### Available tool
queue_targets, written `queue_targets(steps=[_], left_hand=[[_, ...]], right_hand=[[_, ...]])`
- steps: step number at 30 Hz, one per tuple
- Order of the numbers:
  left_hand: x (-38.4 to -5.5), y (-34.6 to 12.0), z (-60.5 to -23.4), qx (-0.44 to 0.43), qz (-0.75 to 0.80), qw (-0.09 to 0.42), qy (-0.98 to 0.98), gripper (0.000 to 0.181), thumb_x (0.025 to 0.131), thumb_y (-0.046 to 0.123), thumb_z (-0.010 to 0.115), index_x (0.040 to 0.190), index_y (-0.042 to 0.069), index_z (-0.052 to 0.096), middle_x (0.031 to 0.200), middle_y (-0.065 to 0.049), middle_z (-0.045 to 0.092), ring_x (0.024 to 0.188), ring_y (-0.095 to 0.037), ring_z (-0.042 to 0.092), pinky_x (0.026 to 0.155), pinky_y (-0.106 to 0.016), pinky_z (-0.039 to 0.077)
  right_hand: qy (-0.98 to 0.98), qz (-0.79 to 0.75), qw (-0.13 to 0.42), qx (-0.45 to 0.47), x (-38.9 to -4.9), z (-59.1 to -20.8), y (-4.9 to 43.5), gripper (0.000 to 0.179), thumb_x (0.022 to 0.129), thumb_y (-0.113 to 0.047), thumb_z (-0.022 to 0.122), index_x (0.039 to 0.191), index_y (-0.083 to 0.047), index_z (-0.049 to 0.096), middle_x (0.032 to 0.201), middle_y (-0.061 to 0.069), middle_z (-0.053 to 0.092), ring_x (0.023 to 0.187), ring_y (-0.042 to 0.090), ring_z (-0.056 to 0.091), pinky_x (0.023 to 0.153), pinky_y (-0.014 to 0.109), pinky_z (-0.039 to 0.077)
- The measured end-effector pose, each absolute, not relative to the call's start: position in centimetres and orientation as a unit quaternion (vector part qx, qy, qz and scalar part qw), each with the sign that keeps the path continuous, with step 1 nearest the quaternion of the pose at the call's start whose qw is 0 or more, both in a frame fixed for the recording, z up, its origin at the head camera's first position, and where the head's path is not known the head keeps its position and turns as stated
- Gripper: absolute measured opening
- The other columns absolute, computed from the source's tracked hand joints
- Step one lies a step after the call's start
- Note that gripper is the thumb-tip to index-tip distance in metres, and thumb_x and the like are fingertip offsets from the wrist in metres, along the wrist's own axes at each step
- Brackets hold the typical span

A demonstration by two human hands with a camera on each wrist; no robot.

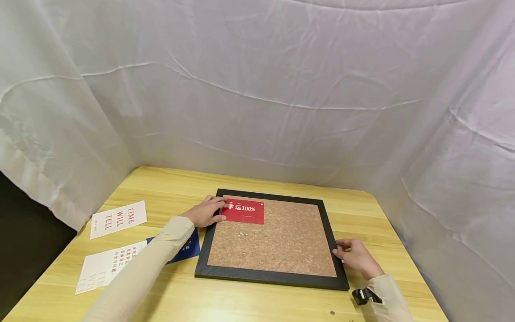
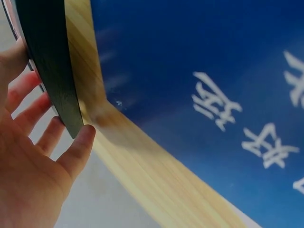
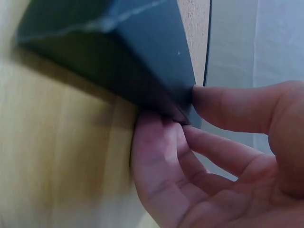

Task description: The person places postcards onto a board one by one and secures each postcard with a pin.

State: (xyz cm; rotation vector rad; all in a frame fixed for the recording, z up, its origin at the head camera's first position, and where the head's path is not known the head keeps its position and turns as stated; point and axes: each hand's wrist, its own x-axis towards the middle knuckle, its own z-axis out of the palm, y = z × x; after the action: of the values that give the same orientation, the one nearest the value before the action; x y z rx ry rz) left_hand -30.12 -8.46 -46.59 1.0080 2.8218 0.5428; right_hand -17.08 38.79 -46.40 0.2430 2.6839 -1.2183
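Note:
A black-framed cork board lies on the table, with a red card flat near its upper left corner. At the card's upper right corner is a small pale pin. My left hand reaches over the frame's left side, its fingers and thumb resting on the card's left edge; from the left wrist, the fingers extend past the black frame edge. Gripping the frame's right side is my right hand. Its thumb presses the frame while curled fingers reach beneath it.
Several tiny white bits lie on the cork. Left of the board are a blue card, partly under my left forearm, and two white printed cards, one farther and one nearer. Pale curtains enclose the wooden table.

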Motion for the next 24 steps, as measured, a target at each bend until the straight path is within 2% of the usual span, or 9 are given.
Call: queue_targets(steps=[10,17,22,24], left_hand=[[-30.4,-8.3,-46.4,0.309,0.165,0.06,0.935,0.05,0.096,0.03,0.063,0.14,0.008,0.052,0.154,-0.017,0.04,0.135,-0.037,0.041,0.11,-0.053,0.039],[-30.4,-8.5,-46.4,0.306,0.196,0.048,0.93,0.054,0.097,0.031,0.061,0.143,0.005,0.047,0.151,-0.016,0.044,0.139,-0.036,0.042,0.114,-0.052,0.036],[-29.6,-9.8,-45.2,0.284,0.22,0.04,0.932,0.052,0.099,0.031,0.059,0.142,0.007,0.049,0.149,-0.016,0.045,0.138,-0.037,0.044,0.112,-0.054,0.037],[-29.1,-10.5,-44.4,0.277,0.23,0.037,0.932,0.048,0.099,0.031,0.058,0.14,0.006,0.051,0.145,-0.015,0.048,0.133,-0.036,0.048,0.109,-0.054,0.041]], right_hand=[[0.898,-0.421,0.094,0.089,-17.2,-46.7,38.8,0.043,0.095,-0.006,0.062,0.132,0.012,0.052,0.099,0.012,0.061,0.09,0.019,0.06,0.071,0.038,0.058],[0.891,-0.432,0.098,0.096,-17.1,-46.5,38.8,0.044,0.095,-0.005,0.062,0.133,0.013,0.05,0.102,0.014,0.06,0.09,0.019,0.059,0.073,0.037,0.059],[0.891,-0.435,0.097,0.091,-17.0,-46.5,38.9,0.044,0.095,-0.005,0.062,0.133,0.014,0.05,0.103,0.015,0.059,0.091,0.019,0.058,0.073,0.037,0.059],[0.891,-0.434,0.096,0.09,-17.0,-46.5,38.9,0.044,0.095,-0.005,0.061,0.133,0.014,0.05,0.103,0.016,0.059,0.09,0.019,0.058,0.072,0.037,0.059]])
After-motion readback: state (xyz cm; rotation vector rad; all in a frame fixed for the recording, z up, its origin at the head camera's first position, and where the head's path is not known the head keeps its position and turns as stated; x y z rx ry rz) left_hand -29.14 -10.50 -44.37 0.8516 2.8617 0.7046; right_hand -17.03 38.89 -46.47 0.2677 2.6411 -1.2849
